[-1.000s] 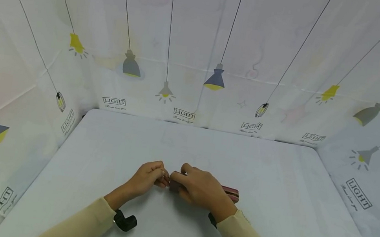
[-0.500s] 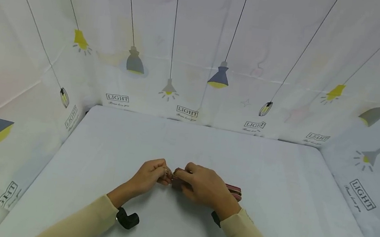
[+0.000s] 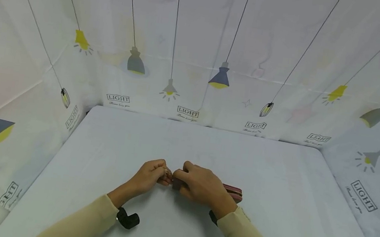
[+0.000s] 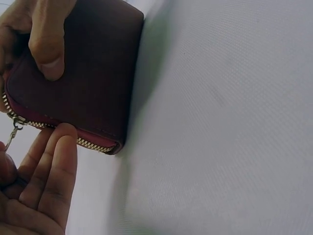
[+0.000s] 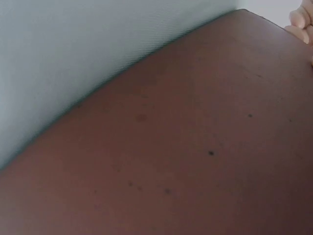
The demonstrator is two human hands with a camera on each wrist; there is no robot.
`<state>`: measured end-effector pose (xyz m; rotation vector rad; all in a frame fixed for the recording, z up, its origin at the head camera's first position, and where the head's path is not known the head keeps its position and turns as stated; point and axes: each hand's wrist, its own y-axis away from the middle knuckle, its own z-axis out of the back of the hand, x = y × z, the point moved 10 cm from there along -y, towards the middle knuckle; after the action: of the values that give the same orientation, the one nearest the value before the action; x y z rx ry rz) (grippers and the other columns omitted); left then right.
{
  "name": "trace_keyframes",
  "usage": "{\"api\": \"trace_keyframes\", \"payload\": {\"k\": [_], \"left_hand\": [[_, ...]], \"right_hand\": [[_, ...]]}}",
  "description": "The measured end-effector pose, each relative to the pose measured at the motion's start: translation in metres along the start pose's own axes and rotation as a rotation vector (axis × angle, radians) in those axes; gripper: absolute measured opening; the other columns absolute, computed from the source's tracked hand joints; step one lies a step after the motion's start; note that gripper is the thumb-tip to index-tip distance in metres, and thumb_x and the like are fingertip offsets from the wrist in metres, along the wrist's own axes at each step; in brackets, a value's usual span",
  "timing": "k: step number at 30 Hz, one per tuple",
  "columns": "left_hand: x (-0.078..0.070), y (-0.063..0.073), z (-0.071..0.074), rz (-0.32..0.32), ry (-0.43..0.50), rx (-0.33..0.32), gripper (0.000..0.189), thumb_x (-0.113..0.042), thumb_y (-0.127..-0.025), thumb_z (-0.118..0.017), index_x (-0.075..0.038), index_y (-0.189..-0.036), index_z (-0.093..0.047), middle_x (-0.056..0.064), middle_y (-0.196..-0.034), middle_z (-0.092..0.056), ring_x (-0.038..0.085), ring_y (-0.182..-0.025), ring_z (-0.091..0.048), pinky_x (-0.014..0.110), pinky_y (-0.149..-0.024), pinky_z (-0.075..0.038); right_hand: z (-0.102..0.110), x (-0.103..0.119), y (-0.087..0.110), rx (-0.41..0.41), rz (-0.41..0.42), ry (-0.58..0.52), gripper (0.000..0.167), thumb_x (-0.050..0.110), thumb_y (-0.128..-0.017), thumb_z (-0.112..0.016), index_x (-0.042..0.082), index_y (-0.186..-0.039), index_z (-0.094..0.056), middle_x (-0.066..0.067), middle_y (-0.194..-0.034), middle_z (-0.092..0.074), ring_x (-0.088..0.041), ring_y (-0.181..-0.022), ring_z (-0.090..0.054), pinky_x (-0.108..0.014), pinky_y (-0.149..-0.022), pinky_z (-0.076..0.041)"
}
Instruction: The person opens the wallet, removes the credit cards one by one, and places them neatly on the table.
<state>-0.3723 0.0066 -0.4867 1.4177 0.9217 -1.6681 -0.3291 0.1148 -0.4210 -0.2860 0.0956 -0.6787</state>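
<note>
Right hand [image 3: 203,186] grips wallet [image 4: 98,68]; left hand [image 3: 149,175] at zipper [image 4: 93,144], seemingly pinching pull [image 4: 13,135].

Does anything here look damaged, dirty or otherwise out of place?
One small thing: in the right wrist view, several dark specks mark the otherwise plain brown side of the wallet. Whether they are stains or damage, I cannot tell. Nothing else stands out.

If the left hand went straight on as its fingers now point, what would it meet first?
Probably the dark red, leather-like rectangular wallet, at its zipper edge; the fingers seem to touch it, but depth is unclear.
</note>
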Motion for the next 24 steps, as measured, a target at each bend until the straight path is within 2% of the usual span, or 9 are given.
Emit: {"api": "trace_keyframes", "payload": {"k": [6,14,24], "left_hand": [[0.0027,-0.0001,0.0004,-0.002,0.005,-0.006,0.027,-0.002,-0.105,-0.037,0.007,-0.086,-0.054,0.023,-0.109,-0.072,0.037,-0.098,-0.074,0.037,-0.082,-0.062],[0.0032,-0.0008,-0.0013,-0.022,0.006,0.003,0.027,-0.003,-0.105,-0.039,0.008,-0.086,-0.055,0.022,-0.108,-0.073,0.035,-0.097,-0.074,0.035,-0.081,-0.062],[0.0088,0.0008,-0.0012,0.005,0.015,0.017,0.025,0.0,-0.103,-0.039,0.007,-0.088,-0.057,0.021,-0.113,-0.071,0.035,-0.101,-0.073,0.035,-0.084,-0.062]], "right_hand": [[0.0068,0.0005,0.0022,-0.051,0.025,-0.043,0.027,0.012,-0.084,-0.078,0.024,-0.108,-0.074,0.001,-0.097,-0.066,-0.005,-0.064,-0.049,-0.02,-0.055,-0.045],[0.0006,0.0005,0.0014,-0.013,-0.002,0.002,0.021,0.018,-0.087,-0.077,0.024,-0.106,-0.07,0.003,-0.091,-0.059,-0.005,-0.064,-0.044,-0.02,-0.052,-0.039],[-0.0025,0.0009,-0.0008,0.025,-0.027,0.03,0.021,0.019,-0.085,-0.076,0.022,-0.104,-0.068,0.004,-0.089,-0.056,-0.006,-0.065,-0.042,-0.021,-0.052,-0.038]]}}
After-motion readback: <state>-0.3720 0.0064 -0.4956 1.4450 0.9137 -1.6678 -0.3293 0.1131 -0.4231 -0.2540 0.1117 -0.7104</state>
